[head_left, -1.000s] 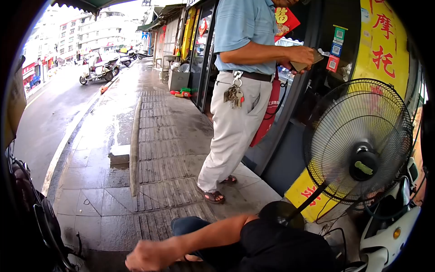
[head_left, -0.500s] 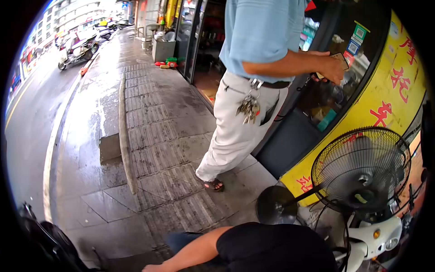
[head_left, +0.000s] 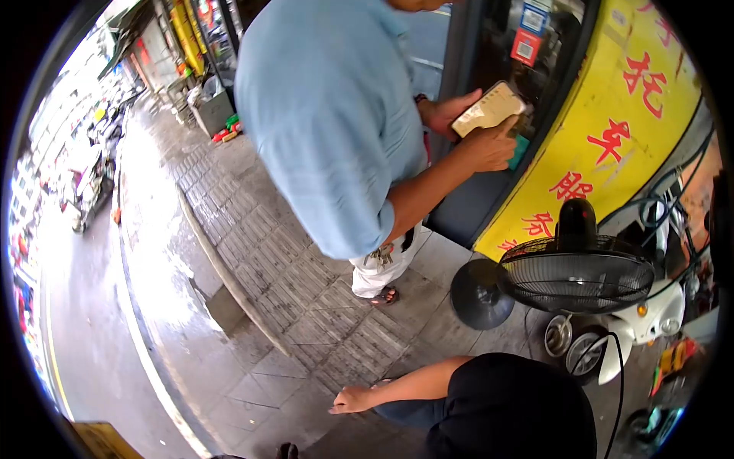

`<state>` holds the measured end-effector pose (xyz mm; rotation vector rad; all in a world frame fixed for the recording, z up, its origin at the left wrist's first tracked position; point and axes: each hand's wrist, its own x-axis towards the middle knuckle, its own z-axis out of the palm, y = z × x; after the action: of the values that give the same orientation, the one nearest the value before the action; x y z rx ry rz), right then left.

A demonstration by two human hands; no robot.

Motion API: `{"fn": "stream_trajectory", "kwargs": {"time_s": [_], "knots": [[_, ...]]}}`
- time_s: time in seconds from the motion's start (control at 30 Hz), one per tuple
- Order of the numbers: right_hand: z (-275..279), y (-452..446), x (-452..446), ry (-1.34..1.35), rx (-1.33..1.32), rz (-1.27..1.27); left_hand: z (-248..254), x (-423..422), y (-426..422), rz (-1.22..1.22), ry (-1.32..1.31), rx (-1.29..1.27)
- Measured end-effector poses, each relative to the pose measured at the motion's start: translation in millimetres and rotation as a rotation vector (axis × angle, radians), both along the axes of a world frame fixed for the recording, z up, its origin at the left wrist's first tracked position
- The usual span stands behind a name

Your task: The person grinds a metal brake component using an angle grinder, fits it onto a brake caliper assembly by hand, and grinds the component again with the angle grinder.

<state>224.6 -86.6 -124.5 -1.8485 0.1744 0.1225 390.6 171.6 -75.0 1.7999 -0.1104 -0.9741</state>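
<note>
My right hand (head_left: 352,399) is low in the centre of the head view, at the end of a bare forearm from a black sleeve (head_left: 520,405). Its fingers are curled together; whether they hold something small is too unclear to tell. Beside it is a leg in blue jeans (head_left: 413,413), with a foot partly hidden by the forearm. My left hand is outside the frame. Nearby stands a person in a light blue shirt (head_left: 321,122), one hand under a lit phone (head_left: 489,109) and a finger of the other at its screen.
A black standing fan (head_left: 577,275) on a round base (head_left: 482,294) stands at the right, by a white scooter (head_left: 657,314). Behind is a yellow sign (head_left: 604,138) with red characters. A low curb strip (head_left: 229,275) crosses the wet paving, beside the road (head_left: 84,306).
The view has swung and tilted downward. My right hand, at the lower left edge before, now shows nearer the centre. The standing person appears closer, and a finger is now at the phone.
</note>
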Motion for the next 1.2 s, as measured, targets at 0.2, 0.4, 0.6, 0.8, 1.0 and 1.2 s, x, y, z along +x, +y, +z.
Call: {"fn": "stream_trajectory", "kwargs": {"time_s": [0.2,0.4,0.6,0.8,1.0,1.2], "knots": [[72,-23,23,-0.04,-0.018,-0.093,123,35,-62,-0.18,-0.118,0.085],[96,-35,16,0.007,0.054,-0.106,-39,88,26,-0.087,0.489,0.137],[102,-38,-38,0.347,0.29,-0.237,37,31,-29,-0.21,0.296,0.082],[88,-15,-65,0.452,0.27,-0.353,64,25,-37,-0.266,0.276,0.037],[86,15,-43,0.411,0.272,-0.275,68,14,-23,-0.279,0.301,0.052],[83,7,-35,0.386,0.339,-0.234,73,-5,-1,-0.266,0.361,0.097]]}}
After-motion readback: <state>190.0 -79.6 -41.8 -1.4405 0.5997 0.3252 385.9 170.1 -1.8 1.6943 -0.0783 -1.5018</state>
